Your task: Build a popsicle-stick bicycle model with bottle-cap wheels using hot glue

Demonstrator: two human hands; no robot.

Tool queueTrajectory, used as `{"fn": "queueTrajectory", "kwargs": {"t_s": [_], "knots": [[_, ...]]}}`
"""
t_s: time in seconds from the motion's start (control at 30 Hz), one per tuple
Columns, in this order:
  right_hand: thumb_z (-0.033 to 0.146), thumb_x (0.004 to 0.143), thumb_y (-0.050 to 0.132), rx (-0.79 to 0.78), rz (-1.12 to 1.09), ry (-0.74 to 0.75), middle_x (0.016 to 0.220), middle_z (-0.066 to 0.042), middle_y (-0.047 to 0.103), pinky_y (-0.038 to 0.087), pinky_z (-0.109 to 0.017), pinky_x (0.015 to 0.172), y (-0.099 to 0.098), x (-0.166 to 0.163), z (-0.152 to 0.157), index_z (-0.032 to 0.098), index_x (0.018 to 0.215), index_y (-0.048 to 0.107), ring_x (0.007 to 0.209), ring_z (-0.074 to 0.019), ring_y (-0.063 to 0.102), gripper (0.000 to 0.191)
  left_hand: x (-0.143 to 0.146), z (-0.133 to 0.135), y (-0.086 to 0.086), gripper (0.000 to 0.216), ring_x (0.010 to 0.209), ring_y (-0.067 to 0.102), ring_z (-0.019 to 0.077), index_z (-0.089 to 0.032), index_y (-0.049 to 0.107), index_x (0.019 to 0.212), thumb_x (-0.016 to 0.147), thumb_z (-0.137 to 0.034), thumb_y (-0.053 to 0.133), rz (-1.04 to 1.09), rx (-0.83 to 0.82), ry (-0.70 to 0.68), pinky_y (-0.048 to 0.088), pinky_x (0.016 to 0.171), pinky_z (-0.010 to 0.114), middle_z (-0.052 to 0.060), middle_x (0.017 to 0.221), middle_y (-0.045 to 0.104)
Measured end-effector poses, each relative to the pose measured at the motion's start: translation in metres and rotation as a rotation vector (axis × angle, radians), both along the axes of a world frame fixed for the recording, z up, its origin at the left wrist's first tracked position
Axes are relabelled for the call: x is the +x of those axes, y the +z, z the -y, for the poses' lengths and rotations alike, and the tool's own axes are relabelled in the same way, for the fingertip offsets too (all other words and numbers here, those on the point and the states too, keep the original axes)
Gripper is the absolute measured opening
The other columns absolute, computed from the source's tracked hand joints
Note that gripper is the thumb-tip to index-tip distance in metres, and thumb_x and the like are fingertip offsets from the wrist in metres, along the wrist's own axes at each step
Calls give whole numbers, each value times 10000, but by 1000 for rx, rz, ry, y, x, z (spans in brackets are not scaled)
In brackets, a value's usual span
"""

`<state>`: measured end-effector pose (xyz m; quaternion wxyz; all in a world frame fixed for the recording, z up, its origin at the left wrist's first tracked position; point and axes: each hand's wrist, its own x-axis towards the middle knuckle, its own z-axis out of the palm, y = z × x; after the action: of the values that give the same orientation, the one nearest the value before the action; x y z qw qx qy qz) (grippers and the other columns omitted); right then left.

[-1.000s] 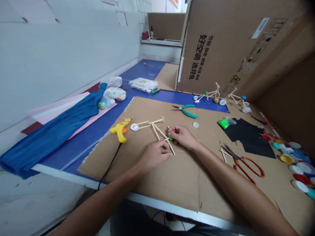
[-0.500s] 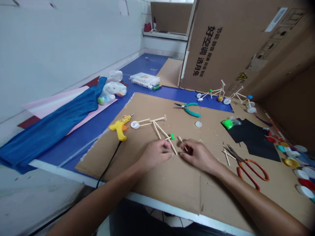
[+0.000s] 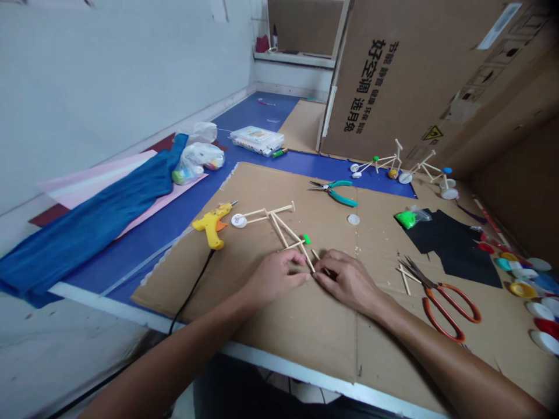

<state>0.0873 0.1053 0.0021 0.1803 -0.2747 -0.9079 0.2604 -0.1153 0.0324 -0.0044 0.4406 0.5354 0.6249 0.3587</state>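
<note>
Left hand: The left hand (image 3: 276, 278) is resting beside the lower end of the stick frame, thumb and forefinger curving apart; whether they are gripping it, one cannot tell.
Right hand: The right hand (image 3: 349, 280) is pinching a short stick (image 3: 315, 254) between its fingers, their tips meeting near the frame's lower end.
Stick frame: The stick frame (image 3: 288, 227) is lying on the cardboard sheet (image 3: 323, 337), mostly ahead of the left hand, a green piece (image 3: 307, 239) sitting at its side.
Glue gun: The yellow glue gun (image 3: 212, 226) is lying left of the frame.
Pliers: The teal-handled pliers (image 3: 343, 201) are lying beyond the right hand.
</note>
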Motion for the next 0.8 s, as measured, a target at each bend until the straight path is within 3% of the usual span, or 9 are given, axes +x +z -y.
{"fn": "queueTrajectory", "kwargs": {"t_s": [0.27,0.53,0.8], "knots": [[196,921,596,-21,-36,3,923,-44,674,472,-295,770,0,0,4,218,930,674,850,-182,637,82,1,4,11,306,472,275,79,-168,682,1040,793,-346,652,69,-70,-139,180,447,220,-92,531,338],[203,914,596,-57,-40,9,953,-60,686,492,-319,782,7,3,7,210,991,676,868,-194,637,112,1,5,17,444,495,287,81,-154,672,1194,802,-361,654,88,-97,-165,189,451,216,-79,557,347],[197,965,467,-3,-88,-23,1034,-84,745,525,-304,807,39,2,-6,211,1109,693,891,-188,695,268,1,6,15,490,500,326,91,-149,668,1226,794,-381,659,97,-77,-140,237,459,219,-66,567,406]]}}
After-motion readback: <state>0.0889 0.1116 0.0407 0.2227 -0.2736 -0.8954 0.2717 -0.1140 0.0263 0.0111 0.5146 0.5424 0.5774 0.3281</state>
